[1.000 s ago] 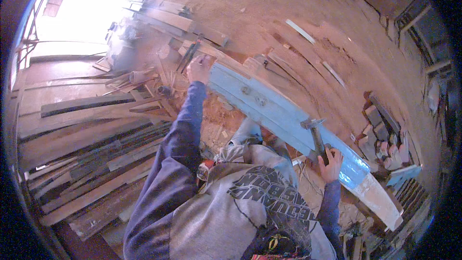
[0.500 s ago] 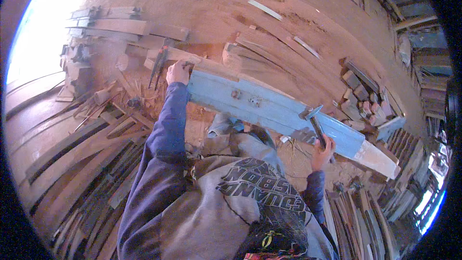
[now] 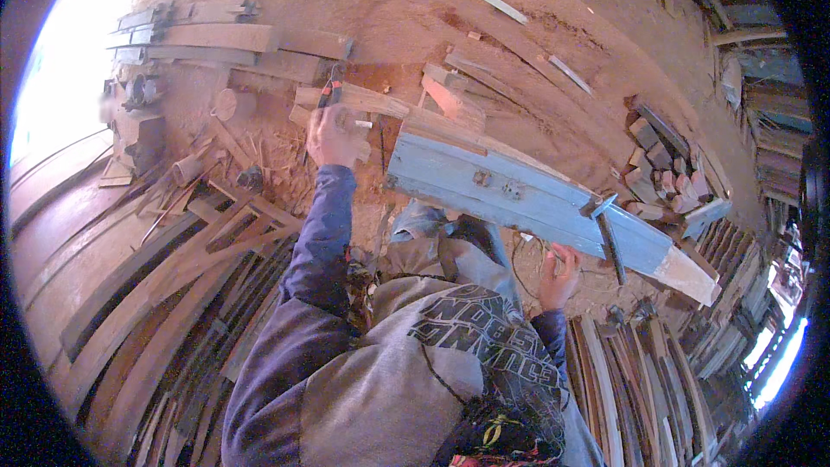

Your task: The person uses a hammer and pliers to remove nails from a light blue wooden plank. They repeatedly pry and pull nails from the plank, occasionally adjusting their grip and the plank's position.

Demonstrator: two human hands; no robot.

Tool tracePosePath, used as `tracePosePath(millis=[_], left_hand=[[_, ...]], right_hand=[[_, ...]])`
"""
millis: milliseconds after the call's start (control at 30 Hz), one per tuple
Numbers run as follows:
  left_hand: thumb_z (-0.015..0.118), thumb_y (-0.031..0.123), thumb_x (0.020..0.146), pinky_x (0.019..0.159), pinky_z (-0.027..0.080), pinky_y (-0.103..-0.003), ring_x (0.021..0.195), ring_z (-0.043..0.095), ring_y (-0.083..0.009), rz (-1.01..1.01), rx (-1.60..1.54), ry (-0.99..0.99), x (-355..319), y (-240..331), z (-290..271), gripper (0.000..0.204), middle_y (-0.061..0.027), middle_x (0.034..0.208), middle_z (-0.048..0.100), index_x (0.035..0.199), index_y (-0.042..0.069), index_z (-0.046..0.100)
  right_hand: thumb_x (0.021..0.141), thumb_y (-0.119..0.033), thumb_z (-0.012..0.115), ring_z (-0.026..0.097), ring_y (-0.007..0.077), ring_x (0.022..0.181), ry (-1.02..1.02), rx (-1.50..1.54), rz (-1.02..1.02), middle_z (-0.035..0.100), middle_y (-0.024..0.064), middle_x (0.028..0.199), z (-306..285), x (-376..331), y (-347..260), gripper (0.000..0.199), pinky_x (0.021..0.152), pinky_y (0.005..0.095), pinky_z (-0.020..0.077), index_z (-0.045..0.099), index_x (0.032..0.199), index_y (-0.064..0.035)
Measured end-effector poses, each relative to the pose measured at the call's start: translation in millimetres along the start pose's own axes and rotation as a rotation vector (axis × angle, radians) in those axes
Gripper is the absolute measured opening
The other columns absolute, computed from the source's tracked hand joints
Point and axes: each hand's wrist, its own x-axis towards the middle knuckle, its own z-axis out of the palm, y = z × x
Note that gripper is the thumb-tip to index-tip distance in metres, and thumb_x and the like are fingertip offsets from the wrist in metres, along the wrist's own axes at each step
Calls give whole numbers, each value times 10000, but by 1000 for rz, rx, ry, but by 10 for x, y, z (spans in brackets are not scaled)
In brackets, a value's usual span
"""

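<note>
Head: the left hand (image 3: 333,137) is covering the tool (image 3: 335,78) left of the board (image 3: 458,169), its grip impossible to tell, while the released right hand (image 3: 560,278) is hovering near the hammer (image 3: 609,238); a full-palm hold would likely steady the tool.

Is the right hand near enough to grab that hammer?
Probably yes: the right hand looks empty and close by, and the hammer lies on the blue wooden board, its handle unblocked.
</note>
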Motion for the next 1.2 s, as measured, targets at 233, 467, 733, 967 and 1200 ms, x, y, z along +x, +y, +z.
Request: tracePosePath(millis=[233,467,733,967,1200], left_hand=[[777,425,750,1005,374,-528,1244,471,-362,-56,287,71,99,-223,67,631,-153,1263,546,1272,128,582],[767,361,747,1007,387,-498,1206,508,-345,14,239,31,204,-401,57,581,-156,1200,581,1240,105,598],[716,249,869,781,468,-298,867,587,-156,-251,-631,11,-263,211,-475,365,-56,952,611,1131,18,609],[677,227,896,606,390,-232,704,488,-62,-550,-1342,-597,-1700,1686,-315,186,62,814,531,1034,114,624],[578,359,994,563,419,-247,614,485,-72,-792,-1263,-834,-2617,2460,124,229,41,767,540,978,131,560]], right_hand=[[932,-238,642,566,333,1089,78,2,82,641,147,1066,-114,110,50,225,970,442,437,667,1033,-39],[937,-249,644,588,323,1050,23,121,94,654,146,1041,-84,105,36,225,970,420,445,669,1039,-50],[963,-248,631,581,182,1019,-163,603,318,630,68,1041,-196,122,-417,284,936,352,454,613,1158,-43],[981,-185,620,549,120,984,-762,1056,200,587,39,1057,-488,147,-677,416,908,264,438,463,1339,-43],[982,-187,590,615,193,984,-914,1261,626,606,76,1125,-674,24,-461,327,878,345,503,455,1261,-83]])
